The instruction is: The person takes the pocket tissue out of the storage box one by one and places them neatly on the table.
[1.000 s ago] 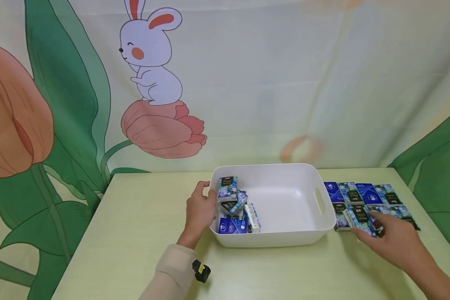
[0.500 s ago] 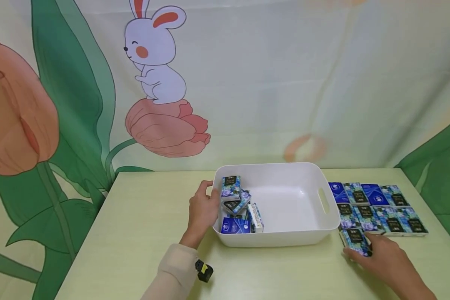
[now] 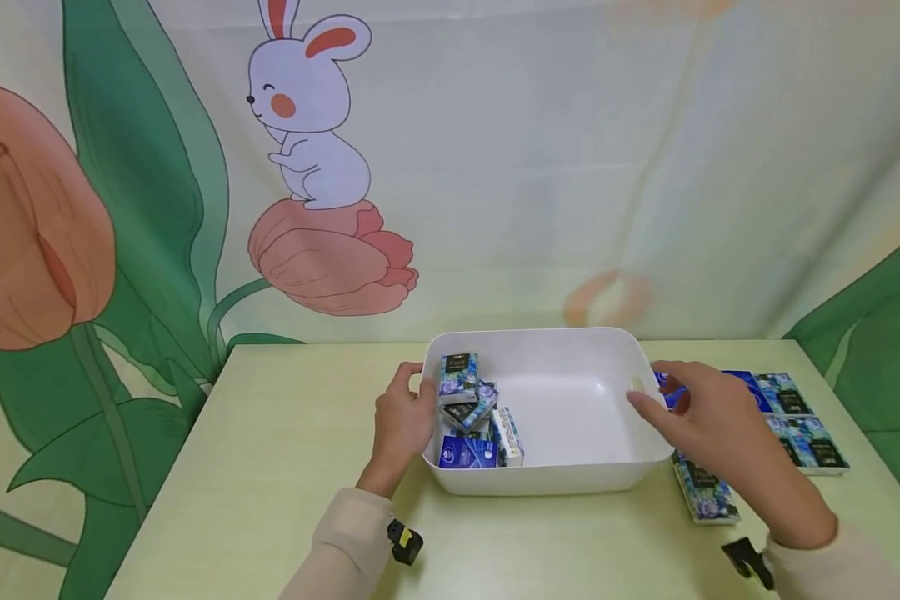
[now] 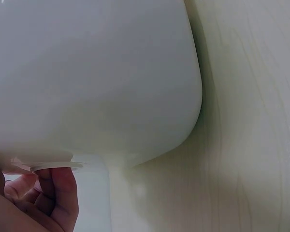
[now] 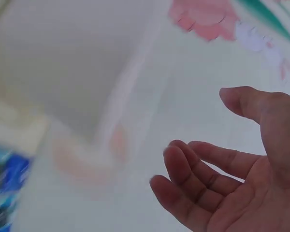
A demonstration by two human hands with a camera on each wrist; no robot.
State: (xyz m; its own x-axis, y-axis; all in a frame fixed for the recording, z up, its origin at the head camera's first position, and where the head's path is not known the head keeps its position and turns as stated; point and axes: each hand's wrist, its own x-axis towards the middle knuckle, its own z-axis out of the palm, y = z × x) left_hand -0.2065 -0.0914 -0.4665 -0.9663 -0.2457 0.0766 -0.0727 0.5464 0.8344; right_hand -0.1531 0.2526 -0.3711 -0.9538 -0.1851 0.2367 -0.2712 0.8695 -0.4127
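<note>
Bin [image 3: 540,479], white and oblong, sits on the table [image 3: 270,467] between your two hands. Your left hand [image 3: 407,421] grips its left end, fingers curled at the handle opening in the left wrist view. Your right hand [image 3: 720,421] hangs loose by the other end, thumb and fingers spread and holding nothing; whether it touches the rim you cannot tell. Inside, small packs heap at the left: one [image 3: 459,377] on top at the back, a skewed one [image 3: 474,406] under it, a blue one [image 3: 468,452] in front and a narrow one [image 3: 507,437] leaning beside them. With only one end held, a lift or tug from the left would probably tip the bin and send that loose heap sliding. Just past the right end lie more packs [image 3: 810,442] in tight rows, partly hidden by your right hand, and a nearer pack [image 3: 707,492] by your forearm. A shove rightward could push the rows askew, and a low sweep of your right sleeve [image 3: 832,567] or its black attachment [image 3: 748,562] might catch the nearer pack. Behind the table hangs a cloth with a printed rabbit [image 3: 322,167], well apart from your hands.
</note>
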